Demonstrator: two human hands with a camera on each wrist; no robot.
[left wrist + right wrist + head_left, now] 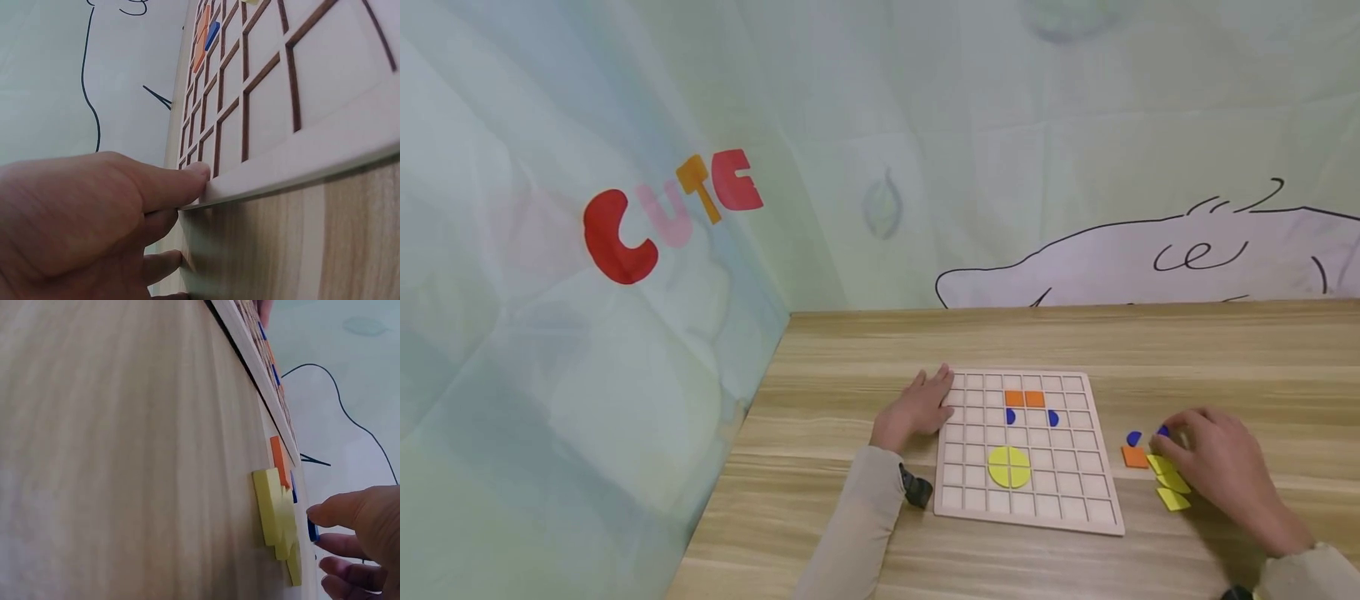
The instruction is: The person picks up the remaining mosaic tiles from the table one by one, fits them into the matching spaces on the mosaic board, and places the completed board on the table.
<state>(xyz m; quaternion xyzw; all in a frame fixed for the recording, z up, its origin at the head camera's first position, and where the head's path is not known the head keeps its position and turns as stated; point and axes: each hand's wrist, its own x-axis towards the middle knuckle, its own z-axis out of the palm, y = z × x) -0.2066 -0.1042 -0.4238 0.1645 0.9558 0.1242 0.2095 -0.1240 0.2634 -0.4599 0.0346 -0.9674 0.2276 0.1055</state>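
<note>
A pale wooden grid board [955, 500] lies on the table. In its cells are two orange squares [1024, 399], two blue half-circles [1053, 418] and a yellow circle made of quarter pieces [1009, 467]. My left hand [917, 407] rests at the board's upper left edge, its thumb on the rim in the left wrist view. Right of the board, my right hand [1221, 458] pinches a blue half-circle [313, 529] between thumb and index finger, close over the table. Beside it lie another blue half-circle [1133, 438], an orange square [1135, 457] and several yellow pieces [1172, 498].
The wooden table [820, 400] meets a printed cloth backdrop [880, 100] along its back and left sides. Coloured letters [617, 237] show on the left cloth. A dark wrist strap [916, 487] sits at my left sleeve.
</note>
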